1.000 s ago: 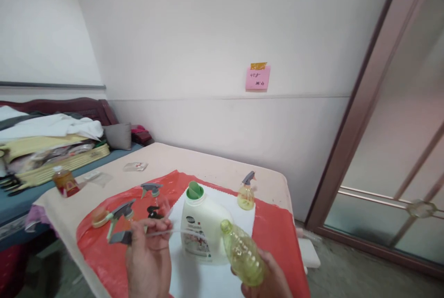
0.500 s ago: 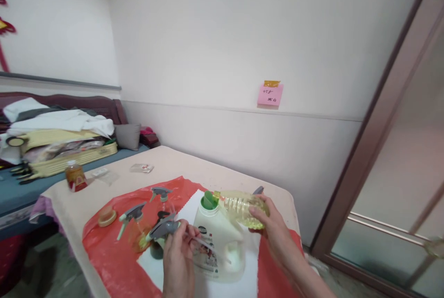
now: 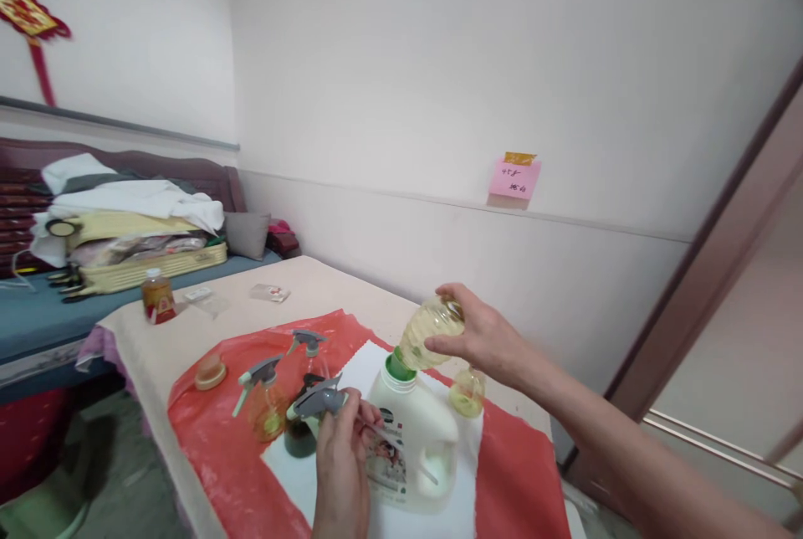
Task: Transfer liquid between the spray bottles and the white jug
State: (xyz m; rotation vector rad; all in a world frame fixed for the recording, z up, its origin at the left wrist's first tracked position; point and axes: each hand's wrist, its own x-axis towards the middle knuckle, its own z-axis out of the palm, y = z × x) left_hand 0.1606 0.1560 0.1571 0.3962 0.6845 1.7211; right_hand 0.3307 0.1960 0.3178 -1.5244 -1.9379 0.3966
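Observation:
My right hand [image 3: 473, 330] is closed around a clear ribbed bottle [image 3: 430, 330] with yellowish liquid, tipped steeply with its neck down at a green funnel [image 3: 400, 365]. The funnel sits in the mouth of a large whitish jug [image 3: 414, 422] with a handle and a printed label. In front of the jug, my left hand [image 3: 345, 447] grips a grey spray trigger head [image 3: 319, 399], its thin tube pointing right across the jug. Whether liquid is flowing cannot be made out. Just right of the jug stands a small clear container [image 3: 467, 392] with yellow liquid.
Left of my hands stand spray bottles, one orange-tinted [image 3: 268, 413], and a round lid [image 3: 210, 372]. Red plastic sheeting [image 3: 219, 455] and white paper lie under them. A bottle of amber liquid [image 3: 158, 296] is at the table's far left. A pink note [image 3: 514, 179] hangs on the wall.
My right hand has risen and tipped the bottle from nearly level to steep over the funnel. The small container behind it has come into sight. My left hand still holds the trigger head.

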